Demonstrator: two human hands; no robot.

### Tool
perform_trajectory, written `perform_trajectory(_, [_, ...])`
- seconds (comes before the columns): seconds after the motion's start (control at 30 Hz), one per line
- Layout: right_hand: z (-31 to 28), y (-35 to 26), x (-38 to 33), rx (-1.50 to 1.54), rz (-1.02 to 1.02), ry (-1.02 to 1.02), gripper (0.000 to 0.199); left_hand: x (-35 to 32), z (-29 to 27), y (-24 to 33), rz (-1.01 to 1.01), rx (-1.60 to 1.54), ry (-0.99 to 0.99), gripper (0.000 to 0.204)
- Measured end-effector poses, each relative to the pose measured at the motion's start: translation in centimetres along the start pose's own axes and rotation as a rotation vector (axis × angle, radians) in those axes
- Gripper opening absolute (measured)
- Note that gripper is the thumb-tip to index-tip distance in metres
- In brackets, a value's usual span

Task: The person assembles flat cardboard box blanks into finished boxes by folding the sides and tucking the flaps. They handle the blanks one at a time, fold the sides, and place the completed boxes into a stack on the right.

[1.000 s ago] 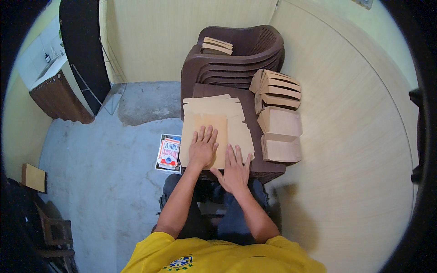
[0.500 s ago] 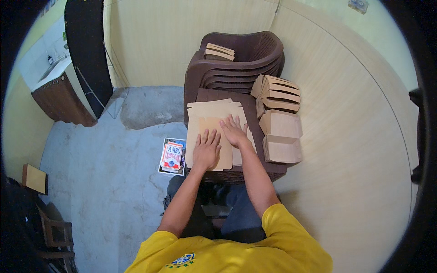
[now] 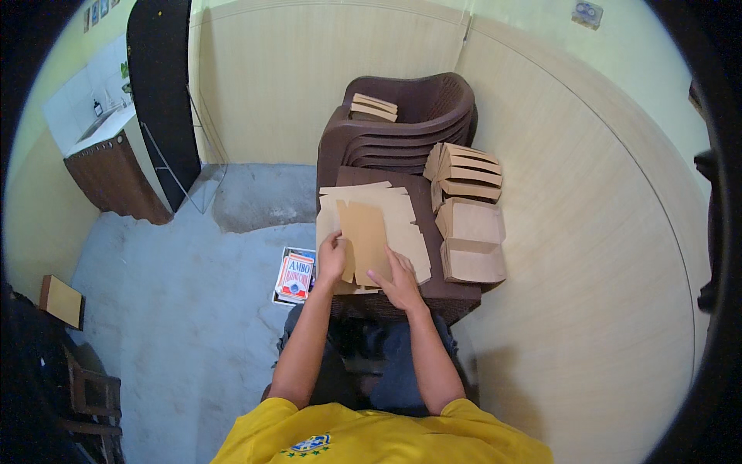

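Observation:
A tan cardboard blank (image 3: 363, 232) stands between my hands, its middle panel lit and its left side bent up. My left hand (image 3: 332, 259) grips its left edge with curled fingers. On the lower right edge, my right hand (image 3: 397, 281) has its thumb on the near side and its fingers along the edge. Beneath it lie more flat cardboard sheets (image 3: 413, 243) with notched edges, on a dark brown surface (image 3: 452, 291). To the right sit an open folded cardboard box (image 3: 471, 261) and a row of nested folded boxes (image 3: 471, 172).
Stacked brown plastic chairs (image 3: 410, 127) stand behind, with several folded cardboard pieces (image 3: 374, 108) on the top seat. Left of the surface is a white box (image 3: 278, 291) holding a red-and-white card pack (image 3: 295, 278). A pale panelled wall (image 3: 580, 232) curves along the right.
Both hands lay flat on the cardboard earlier. Now they have drawn back toward me and grip the blank's two sides, and its left side is bent up.

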State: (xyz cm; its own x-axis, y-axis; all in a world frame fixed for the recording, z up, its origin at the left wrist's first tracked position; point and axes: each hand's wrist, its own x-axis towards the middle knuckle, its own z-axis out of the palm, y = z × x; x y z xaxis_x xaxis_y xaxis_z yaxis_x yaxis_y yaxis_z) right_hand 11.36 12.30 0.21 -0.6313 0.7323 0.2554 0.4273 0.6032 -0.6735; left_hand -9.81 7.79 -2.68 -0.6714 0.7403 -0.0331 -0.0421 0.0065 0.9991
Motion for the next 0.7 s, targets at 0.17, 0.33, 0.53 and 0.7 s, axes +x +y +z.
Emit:
perform_trajectory(0.17, [-0.5,0.9,2.0,0.521,0.165,-0.057,0.076,-2.1,0.9,4.4,-0.072,-0.224,-0.253,0.035])
perform_trajectory(0.33, [-1.2,1.3,3.5,0.460,0.236,0.131,0.069,-2.6,2.8,7.0,-0.319,-0.488,-0.520,0.029])
perform_trajectory(0.53, [-3.0,1.3,4.0,0.732,0.346,0.056,0.056,-3.3,6.4,6.4,-0.348,-0.435,-0.496,0.032])
perform_trajectory(0.7, [-3.0,2.1,5.1,0.991,0.397,0.210,0.046,-3.0,9.4,5.7,0.174,0.027,-0.356,0.032])
